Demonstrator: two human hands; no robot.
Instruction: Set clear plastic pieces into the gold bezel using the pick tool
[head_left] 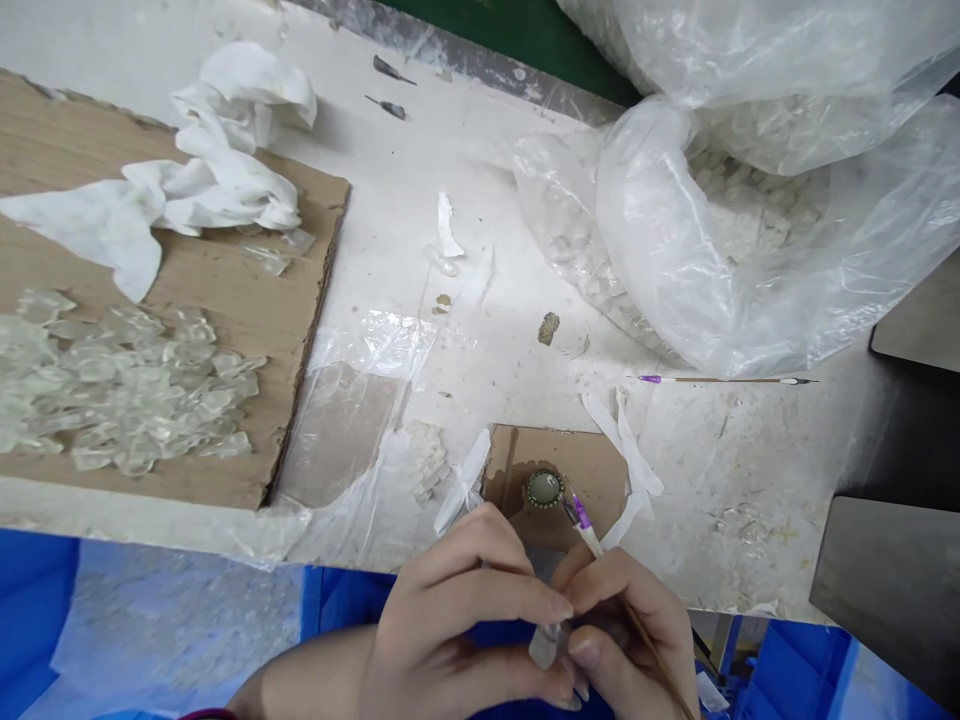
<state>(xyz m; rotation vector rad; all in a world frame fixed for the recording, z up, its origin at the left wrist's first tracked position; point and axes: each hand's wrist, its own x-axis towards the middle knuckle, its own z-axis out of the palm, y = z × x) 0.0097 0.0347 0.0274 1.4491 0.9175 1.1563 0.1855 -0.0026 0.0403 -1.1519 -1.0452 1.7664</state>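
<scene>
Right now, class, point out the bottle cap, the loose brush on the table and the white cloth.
bottle cap (pixel 544 488): head view, centre of its inside.
loose brush (pixel 720 380): head view, middle of handle.
white cloth (pixel 225 185): head view, crumpled middle.

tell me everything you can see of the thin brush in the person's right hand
The thin brush is a slim stick: a brown, wood-looking handle, a pale section, then a purple band before a fine tip. It slants from lower right up to the left, pinched in the right hand. Its tip lies beside the round bottle cap on the small cardboard piece; contact is unclear. The left hand pinches a small clear piece just below the shaft.
</scene>
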